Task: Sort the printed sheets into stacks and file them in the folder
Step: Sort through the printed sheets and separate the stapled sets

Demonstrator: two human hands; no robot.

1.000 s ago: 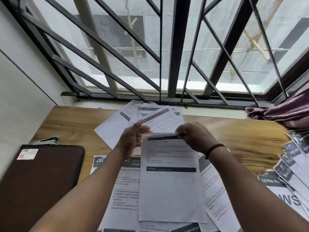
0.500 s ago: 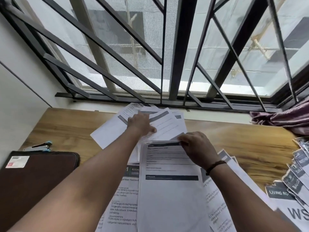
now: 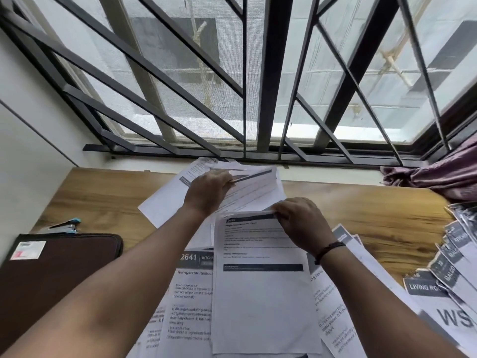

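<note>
In the head view, the only view, the left hand (image 3: 206,191) reaches forward to the far stack (image 3: 247,187) by the window; its fingers are curled and seem to pinch the near edge of the top page there, though the fingertips are partly hidden, so I cannot be fully sure of the grip. The right hand (image 3: 300,223) is nearer to the person, and its fingers pinch the top edge of a sheet (image 3: 260,288), which lies over other printed pages. Just left of these fingers, under the sheet, a page numbered 2641 (image 3: 192,280) shows, and more pages spread below and to the right of the wrist. Well to the right of the right fingers a fanned row of labels (image 3: 454,257) lies near the table (image 3: 98,192) edge. Well to the left of the left fingers, and nearer the person, the dark folder (image 3: 59,270) lies closed, with a stapler (image 3: 64,227) just behind it. As I judge it, the sorting is in the middle: one far stack is started, but many pages are loose and overlapping. The filing seems not yet begun, because the folder is closed and no paper shows in it.
</note>
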